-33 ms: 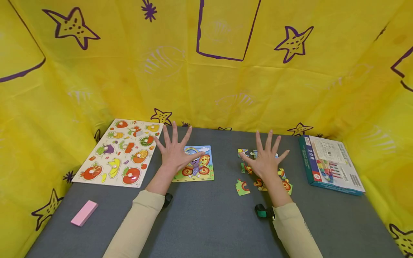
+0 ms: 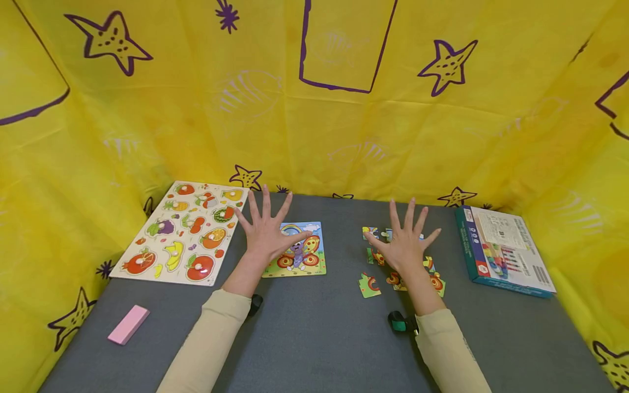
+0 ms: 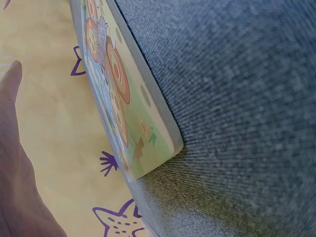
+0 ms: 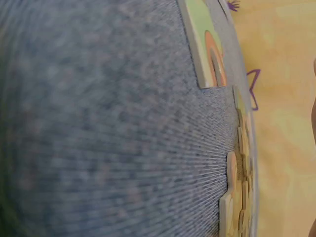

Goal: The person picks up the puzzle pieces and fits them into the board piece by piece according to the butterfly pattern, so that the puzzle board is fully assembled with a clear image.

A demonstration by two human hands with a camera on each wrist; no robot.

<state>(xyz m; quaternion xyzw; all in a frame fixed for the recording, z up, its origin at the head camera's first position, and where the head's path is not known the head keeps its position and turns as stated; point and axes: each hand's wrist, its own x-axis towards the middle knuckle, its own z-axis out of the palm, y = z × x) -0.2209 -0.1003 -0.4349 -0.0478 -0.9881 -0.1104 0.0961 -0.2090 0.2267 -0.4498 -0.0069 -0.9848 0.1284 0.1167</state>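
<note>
Left hand [image 2: 262, 234] and right hand [image 2: 405, 246] empty, fingers [image 2: 266, 204] spread wide. Butterfly board [image 2: 298, 257] flat at left hand's 4 o'clock; jigsaw pieces [image 2: 368, 286] at board's 3 o'clock, mostly spaced apart, probably so each shape shows.

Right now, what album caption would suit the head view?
Left hand splayed above a butterfly board, right hand splayed above loose puzzle pieces.

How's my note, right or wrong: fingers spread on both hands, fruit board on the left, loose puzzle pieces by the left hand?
Wrong hand: the head view shows the loose puzzle pieces by the right hand, not the left hand. The rest of the note holds.
</note>
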